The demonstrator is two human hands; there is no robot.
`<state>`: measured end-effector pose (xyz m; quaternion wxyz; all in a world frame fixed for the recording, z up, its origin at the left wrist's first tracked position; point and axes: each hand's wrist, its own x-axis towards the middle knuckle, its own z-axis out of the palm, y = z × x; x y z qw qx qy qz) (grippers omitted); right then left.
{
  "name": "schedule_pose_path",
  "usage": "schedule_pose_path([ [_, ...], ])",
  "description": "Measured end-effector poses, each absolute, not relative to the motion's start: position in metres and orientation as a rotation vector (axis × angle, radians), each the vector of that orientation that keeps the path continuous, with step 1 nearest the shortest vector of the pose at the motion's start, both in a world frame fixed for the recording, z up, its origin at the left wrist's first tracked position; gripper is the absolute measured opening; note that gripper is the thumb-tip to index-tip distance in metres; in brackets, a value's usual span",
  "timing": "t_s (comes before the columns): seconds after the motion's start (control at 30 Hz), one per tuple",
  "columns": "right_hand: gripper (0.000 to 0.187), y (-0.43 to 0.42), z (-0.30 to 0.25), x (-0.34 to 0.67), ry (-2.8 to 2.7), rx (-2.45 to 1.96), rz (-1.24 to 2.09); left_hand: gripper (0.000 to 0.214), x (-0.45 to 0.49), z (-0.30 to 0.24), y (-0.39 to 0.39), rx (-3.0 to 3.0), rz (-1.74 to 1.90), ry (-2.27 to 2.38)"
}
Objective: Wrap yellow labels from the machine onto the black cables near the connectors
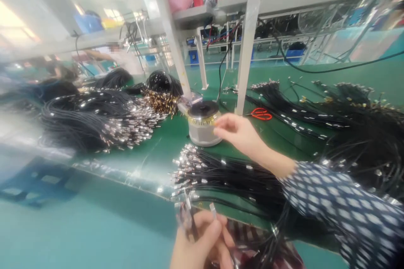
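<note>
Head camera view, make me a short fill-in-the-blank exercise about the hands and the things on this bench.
1. The right hand touches the round metal device, which stands on a ____ table.
2. The scissors have ____ handles.
3. The left hand holds thin black ____ with metal tips.
Missing words: green, red, cables.

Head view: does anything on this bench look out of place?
Nothing looks damaged or spilled. The nearest cable bundle overhangs the front edge of the green mat, and red scissors lie loose between cable heaps.
</note>
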<state>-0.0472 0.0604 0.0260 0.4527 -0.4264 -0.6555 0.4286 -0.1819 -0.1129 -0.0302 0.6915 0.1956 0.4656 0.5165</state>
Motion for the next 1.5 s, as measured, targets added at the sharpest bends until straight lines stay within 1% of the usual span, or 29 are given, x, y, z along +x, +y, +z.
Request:
schedule_pose_path([
  [0.03, 0.011, 0.043, 0.021, -0.044, -1.643, -1.037, 1.163, 0.035, -0.181, -0.030, -0.114, 0.430, 1.151, 1.033],
  [0.07, 0.014, 0.026, 0.016, -0.040, -1.654, -1.029, 1.293, 0.034, -0.181, -0.029, -0.114, 0.418, 1.149, 1.024],
  [0.1, 0.017, 0.010, 0.010, -0.035, -1.599, -1.011, 1.514, 0.033, -0.180, -0.029, -0.114, 0.404, 1.146, 1.018],
  [0.13, 0.021, -0.005, 0.005, -0.031, -1.551, -0.997, 1.662, 0.032, -0.180, -0.028, -0.115, 0.392, 1.144, 1.013],
  [0.2, 0.026, -0.028, -0.005, -0.025, -1.499, -0.983, 1.817, 0.029, -0.180, -0.025, -0.115, 0.377, 1.135, 1.011],
  [0.27, 0.025, -0.042, -0.010, -0.022, -1.521, -0.981, 1.815, 0.024, -0.180, -0.022, -0.117, 0.379, 1.121, 1.010],
  [0.4, 0.017, -0.051, -0.011, -0.023, -1.554, -0.978, 1.749, 0.017, -0.180, -0.019, -0.119, 0.427, 1.099, 0.997],
  [0.63, 0.011, -0.049, -0.011, -0.024, -1.577, -0.947, 1.721, 0.020, -0.182, -0.020, -0.119, 0.443, 1.083, 1.016],
  [1.5, 0.014, -0.052, -0.011, -0.026, -1.595, -0.960, 1.696, 0.012, -0.180, -0.014, -0.123, 0.460, 1.045, 1.023],
])
